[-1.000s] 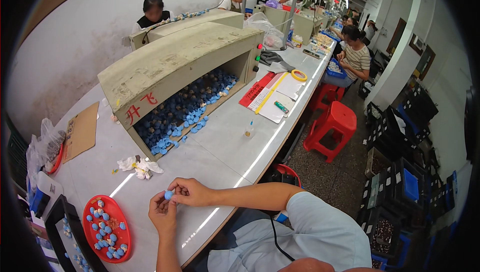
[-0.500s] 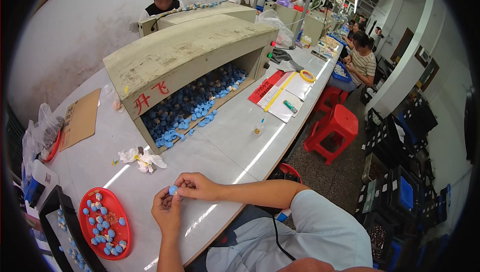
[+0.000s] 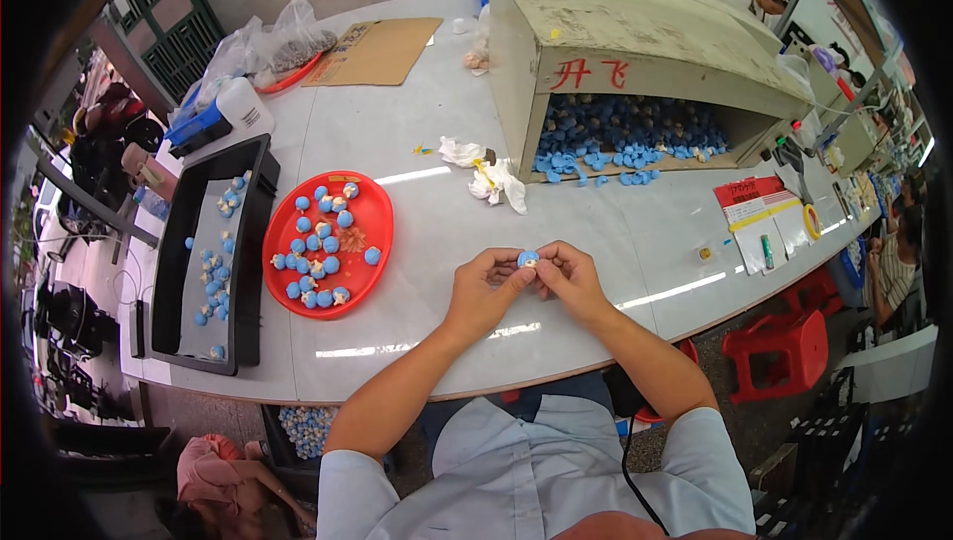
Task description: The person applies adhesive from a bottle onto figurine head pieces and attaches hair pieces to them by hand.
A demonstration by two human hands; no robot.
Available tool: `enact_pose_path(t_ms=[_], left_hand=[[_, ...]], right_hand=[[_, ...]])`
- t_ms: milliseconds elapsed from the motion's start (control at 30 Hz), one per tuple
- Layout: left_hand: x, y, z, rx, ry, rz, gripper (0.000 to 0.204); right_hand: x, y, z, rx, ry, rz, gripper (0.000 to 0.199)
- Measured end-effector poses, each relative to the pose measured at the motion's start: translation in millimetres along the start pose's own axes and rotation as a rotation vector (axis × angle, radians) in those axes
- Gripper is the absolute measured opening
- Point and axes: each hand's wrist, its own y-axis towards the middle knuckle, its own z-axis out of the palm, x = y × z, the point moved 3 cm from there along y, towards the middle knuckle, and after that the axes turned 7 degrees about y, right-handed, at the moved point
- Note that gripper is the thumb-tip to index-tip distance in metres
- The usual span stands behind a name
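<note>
Blue round piece (image 3: 528, 259), small and with a pale spot on it, sits pinched between the fingertips of both hands just above the desk (image 3: 596, 232), near the middle of the view.

Going left to right: at about 9 o'clock from the hands lies a black tray (image 3: 256, 242) with a scatter of the same blue pieces on its grey floor. Just beside it, touching or nearly so, is a red oval dish (image 3: 377, 232) carrying a denser cluster of blue pieces, some showing pale faces. Next comes the left hand (image 3: 483, 289), its fingers narrowed around the piece from the left, thumb on the near side. At 12 o'clock from the hands a crumpled white wad (image 3: 493, 175) lies on the desk. The right hand (image 3: 566, 279) meets the left, fingers closed on the same piece from the right. Beyond, at 1 o'clock, an open-fronted beige box (image 3: 635, 39) holds a heap of blue pieces (image 3: 620, 138), a few spilling past its mouth. Further right lie a red-and-white paper sheet (image 3: 759, 222) and a yellow tape roll (image 3: 812, 221).

What could go wrong: the piece is tiny and held only by fingertips, so a slip while it is pressed or turned would likely drop it onto the smooth desk, where a round piece could roll toward the near edge and fall to the floor. Uneven pressure might also seat the pale part crookedly.
</note>
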Motion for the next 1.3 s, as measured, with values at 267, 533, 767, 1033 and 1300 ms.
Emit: enact_pose_path(t_ms=[267, 533, 767, 1033, 1300], left_hand=[[4.7, 3.6, -2.2, 0.132, -0.339, -0.147, 0.025], [5.5, 7.1, -3.0, 0.159, -0.295, -0.190, 0.025], [7.9, 6.7, -3.9, 0.178, -0.307, -0.192, 0.025], [0.1, 7.7, -5.4, 0.220, -0.420, -0.188, 0.029], [-2.7, 6.4, -3.9, 0.233, -0.435, -0.042, 0.039]], right_hand=[[2.9, -1.1, -0.7, -0.038, -0.008, -0.044, 0.022], [5.8, -3.0, 0.0, -0.045, 0.004, -0.055, 0.018], [3.1, -4.2, -0.3, -0.028, 0.028, -0.054, 0.014], [11.0, -3.0, 4.6, -0.085, 0.027, -0.119, 0.020], [5.4, -6.2, 4.8, -0.097, -0.158, -0.222, 0.025]])
